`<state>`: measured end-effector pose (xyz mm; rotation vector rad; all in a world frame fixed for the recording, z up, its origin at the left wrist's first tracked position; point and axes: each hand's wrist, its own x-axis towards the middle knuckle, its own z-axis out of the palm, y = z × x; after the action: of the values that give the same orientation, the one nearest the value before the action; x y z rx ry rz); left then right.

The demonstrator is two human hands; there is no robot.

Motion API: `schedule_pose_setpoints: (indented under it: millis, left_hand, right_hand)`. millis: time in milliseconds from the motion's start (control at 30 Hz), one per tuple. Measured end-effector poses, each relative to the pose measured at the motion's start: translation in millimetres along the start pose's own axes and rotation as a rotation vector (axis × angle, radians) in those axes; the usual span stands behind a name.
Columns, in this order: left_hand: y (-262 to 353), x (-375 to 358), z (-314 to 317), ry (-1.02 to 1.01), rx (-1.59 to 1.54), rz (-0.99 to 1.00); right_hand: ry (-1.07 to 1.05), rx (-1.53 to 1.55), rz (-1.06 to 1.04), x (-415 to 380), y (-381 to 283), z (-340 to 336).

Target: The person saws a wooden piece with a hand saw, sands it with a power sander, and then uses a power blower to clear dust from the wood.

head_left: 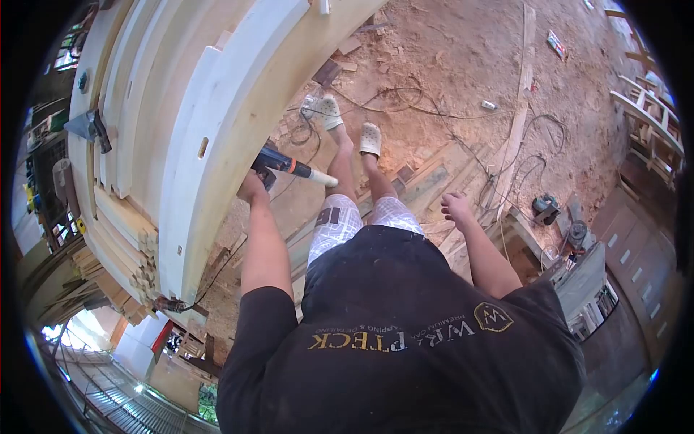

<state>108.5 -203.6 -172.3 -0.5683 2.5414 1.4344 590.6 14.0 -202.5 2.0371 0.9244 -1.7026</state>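
My left hand (252,186) is closed around a handheld blower (283,163) with a dark body, an orange band and a pale nozzle. The nozzle points right, in front of my legs. Part of the grip and of my fingers is hidden behind the tool and the curved wooden piece (235,108) close beside it. That pale piece has a slot cut in its face. My right hand (457,208) hangs in the air on the right, fingers loosely bent and apart, holding nothing.
Pale boards (134,224) are stacked at the left, with a dark-handled tool (99,132) near them. Cables (463,141) and planks (434,173) lie across the dusty floor. Power tools (576,235) sit at the right, by a cabinet. Wooden frames (650,119) stand at far right.
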Motion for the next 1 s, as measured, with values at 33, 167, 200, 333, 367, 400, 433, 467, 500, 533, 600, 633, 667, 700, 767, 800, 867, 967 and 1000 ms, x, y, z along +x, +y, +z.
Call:
schedule_pose_setpoints:
  millis: [33, 167, 200, 333, 367, 400, 433, 467, 500, 533, 600, 633, 667, 700, 767, 800, 867, 967, 1000]
  left_hand:
    - [-14.6, 8.3, -0.7, -0.002, 0.005, -0.005]
    - [-49.8, 19.9, 28.7, -0.019, -0.141, -0.237]
    - [-53.6, 9.8, 36.6, -0.002, -0.132, -0.296]
    - [-43.9, -78.1, 66.8, -0.021, 0.139, -0.069]
    - [-58.0, -94.8, 73.1, -0.051, -0.035, 0.014]
    - [-64.5, -102.5, 74.6, -0.057, -0.033, 0.007]
    - [-71.8, -110.3, 74.2, -0.132, -0.061, -0.007]
    - [-78.1, -116.4, 73.2, -0.206, -0.091, -0.02]
    - [-71.5, -122.1, 68.5, -0.207, -0.086, -0.026]
    - [-51.2, -127.7, 61.1, -0.28, -0.027, -0.014]
    - [-14.8, -133.7, 50.1, -0.423, 0.087, 0.02]
    - [-42.8, -108.8, 57.3, -0.415, 0.048, 0.095]
    - [-35.0, -102.1, 57.4, -0.409, 0.049, 0.105]
    - [-21.0, -98.5, 54.9, -0.505, 0.059, 0.037]
    - [-4.4, -98.4, 53.8, -0.608, 0.147, 0.038]
    - [-4.3, -100.2, 52.4, -0.609, 0.146, 0.037]
    - [-5.7, -106.4, 50.8, -0.571, 0.179, 0.308]
    - [7.7, -132.7, 47.1, -0.579, 0.06, 0.32]
    - [-0.6, -131.9, 48.0, -0.56, 0.055, 0.45]
  right_hand:
    - [-0.044, -0.024, -0.048, 2.7, -3.6, 2.9]
    - [-0.106, -0.002, -0.174, -4.8, -43.8, 30.1]
    - [-0.108, 0.004, -0.172, -9.5, -53.8, 39.3]
    - [-0.145, 0.098, -0.219, -18.0, -72.7, 59.6]
    - [-0.148, 0.082, -0.222, -18.9, -71.0, 60.9]
    - [-0.141, 0.081, -0.216, -18.6, -65.9, 59.7]
    - [-0.135, 0.069, -0.216, -19.0, -58.8, 57.7]
    - [-0.13, 0.056, -0.217, -19.3, -52.3, 55.7]
    - [-0.129, 0.055, -0.21, -17.2, -42.9, 52.9]
    - [-0.112, 0.047, -0.178, -12.9, -30.6, 48.6]
    - [-0.103, 0.046, -0.15, 0.0, -4.7, 39.1]
    - [-0.079, 0.004, -0.084, 6.9, 11.3, 33.2]
    - [-0.056, -0.039, -0.023, 12.1, 21.8, 29.9]
    - [-0.065, -0.037, -0.029, 12.3, 29.4, 28.0]
    - [-0.022, -0.058, 0.054, 11.9, 38.5, 23.0]
    - [-0.021, -0.057, 0.054, 13.3, 40.9, 23.3]
    - [-0.041, -0.026, -0.027, 16.7, 48.3, 22.7]
    - [-0.051, 0.04, -0.084, 4.5, 25.5, 30.3]
    - [-0.046, 0.048, -0.074, -0.6, 16.0, 33.1]
